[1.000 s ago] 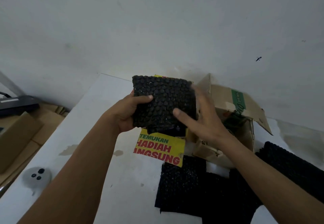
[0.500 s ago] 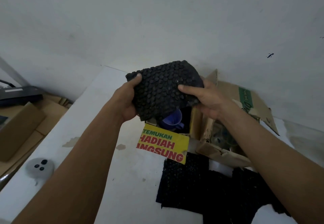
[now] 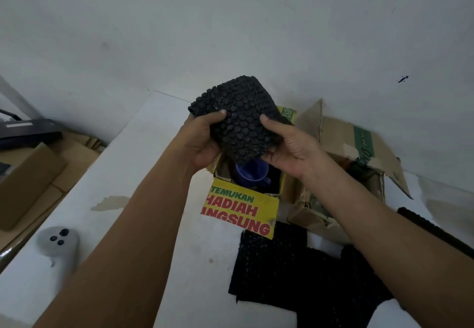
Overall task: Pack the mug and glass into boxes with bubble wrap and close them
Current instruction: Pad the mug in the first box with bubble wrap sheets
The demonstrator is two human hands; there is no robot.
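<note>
I hold a folded piece of black bubble wrap (image 3: 241,122) in the air with both hands. My left hand (image 3: 202,140) grips its left edge, thumb on top. My right hand (image 3: 287,148) grips its right edge. Directly beneath it a yellow box (image 3: 241,209) with red and green lettering stands open, and a blue mug (image 3: 252,176) lies inside it. To the right, an open brown cardboard box (image 3: 343,143) has its flaps up; something clear shows inside, partly hidden by my right forearm.
More black bubble wrap sheets (image 3: 295,271) lie on the white table (image 3: 143,148) in front of the boxes. A grey controller (image 3: 57,244) sits at the table's left edge. Flat cardboard (image 3: 30,173) is stacked off to the left. A white wall stands close behind.
The bubble wrap has been turned and bent from a flat, upright sheet into a curved fold over the yellow box. Both hands shifted their grip, and the blue mug came into view below.
</note>
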